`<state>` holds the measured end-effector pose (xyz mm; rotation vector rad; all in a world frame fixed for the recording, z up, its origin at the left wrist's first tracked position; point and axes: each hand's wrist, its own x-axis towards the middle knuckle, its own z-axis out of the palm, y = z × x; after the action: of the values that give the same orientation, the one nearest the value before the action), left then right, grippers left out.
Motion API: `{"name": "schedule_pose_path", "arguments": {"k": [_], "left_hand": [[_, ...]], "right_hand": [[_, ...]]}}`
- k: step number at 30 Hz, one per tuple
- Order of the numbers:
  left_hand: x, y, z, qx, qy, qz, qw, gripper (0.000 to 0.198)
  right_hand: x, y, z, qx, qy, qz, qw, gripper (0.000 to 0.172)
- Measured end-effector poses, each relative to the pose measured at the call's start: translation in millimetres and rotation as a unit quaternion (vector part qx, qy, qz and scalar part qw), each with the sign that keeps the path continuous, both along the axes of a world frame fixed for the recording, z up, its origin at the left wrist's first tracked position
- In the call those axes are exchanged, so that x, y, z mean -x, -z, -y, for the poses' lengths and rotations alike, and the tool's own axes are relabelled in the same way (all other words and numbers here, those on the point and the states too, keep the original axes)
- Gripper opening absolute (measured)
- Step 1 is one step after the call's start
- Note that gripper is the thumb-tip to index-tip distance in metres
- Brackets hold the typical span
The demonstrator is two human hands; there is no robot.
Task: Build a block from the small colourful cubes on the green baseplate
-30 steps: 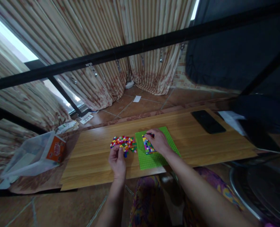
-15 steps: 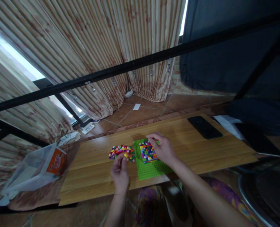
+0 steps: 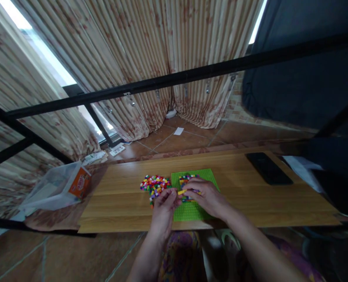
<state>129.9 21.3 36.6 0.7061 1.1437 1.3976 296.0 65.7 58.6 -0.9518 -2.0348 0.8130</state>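
Yellow bar (image 3: 181,192) held between two hands over a green plate (image 3: 191,215)

Head view: The bar is small and slim, its long axis running left to right, tilted slightly up to the right. It bridges the gap between the fingertips, above the left part of the plate. The left hand (image 3: 164,206) pinches its left end between thumb and fingers; the right hand (image 3: 208,197) has thumb and finger closed on the other end. Whether it is one brick or several joined, I cannot tell. The right hand is nearer the patch (image 3: 185,179) of multicoloured bricks on the plate and partly covers it. The left hand is nearer the loose pile (image 3: 154,183), just left of the plate.

The plate is flat, studded plastic; the bricks are small, blocky and bright. Beneath lies a smooth wood-grain board (image 3: 121,213), with a flat black phone (image 3: 268,169) to the right. At left stands a translucent plastic bin (image 3: 52,192); pleated, flower-patterned curtains (image 3: 135,43) hang behind.
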Motion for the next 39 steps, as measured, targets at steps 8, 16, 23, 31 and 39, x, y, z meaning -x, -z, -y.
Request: {"name": "schedule_pose_path", "arguments": {"k": [8,16,23,31,39], "left_hand": [[58,32.7,22,-0.071,-0.147,-0.439,0.884,0.031],[79,49.6,28,-0.059,-0.075,-0.62,0.779,0.04],[79,59.6,27,-0.094,-0.075,-0.642,0.757,0.036],[79,61.8,27,-0.111,-0.077,-0.646,0.751,0.034],[79,64.9,26,-0.103,-0.073,-0.651,0.748,0.035]], "right_hand": [[-32,31.7,-23,0.047,0.22,0.01,0.974,0.015],[-15,41.2,-29,0.063,0.22,-0.019,0.973,0.01],[-12,48.6,-37,0.098,0.228,-0.073,0.966,0.011],[0,54.2,-41,0.238,0.235,-0.199,0.921,0.023],[6,52.6,-40,0.272,0.232,-0.235,0.904,0.023]]}}
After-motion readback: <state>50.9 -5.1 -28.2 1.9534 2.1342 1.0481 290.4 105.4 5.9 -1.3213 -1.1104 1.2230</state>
